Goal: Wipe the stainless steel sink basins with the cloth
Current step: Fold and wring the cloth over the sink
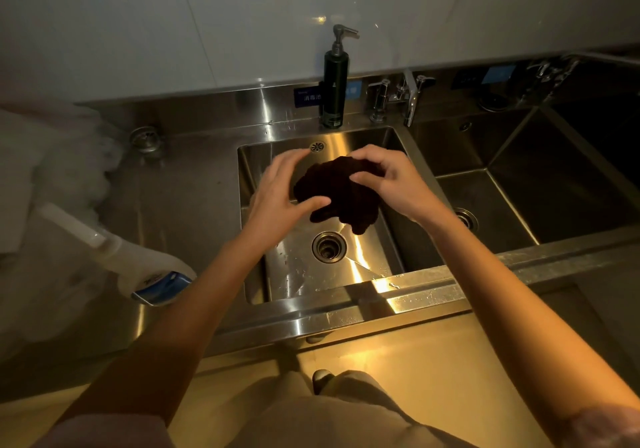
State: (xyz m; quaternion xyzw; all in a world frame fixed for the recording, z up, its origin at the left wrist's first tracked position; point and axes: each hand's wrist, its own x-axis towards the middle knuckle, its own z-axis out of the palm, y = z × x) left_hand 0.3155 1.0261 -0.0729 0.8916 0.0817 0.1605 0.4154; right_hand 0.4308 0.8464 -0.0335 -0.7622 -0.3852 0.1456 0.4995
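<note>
A dark, bunched cloth [337, 193] hangs in the air above the middle stainless steel basin [367, 142], over its round drain [329, 246]. My right hand [391, 181] grips the cloth's upper right part with curled fingers. My left hand [280, 194] is at the cloth's left side, its thumb touching the lower edge and its fingers spread and fairly straight. A second basin [512, 205] lies to the right, and a third, darker one [595, 156] sits at the far right.
A black pump bottle [335, 91] stands on the back ledge behind the basin, with a tap [408, 96] to its right. A white spray bottle [138, 260] lies on the left drainboard near a white bag [45, 170]. The sink's front rim [363, 305] is wet.
</note>
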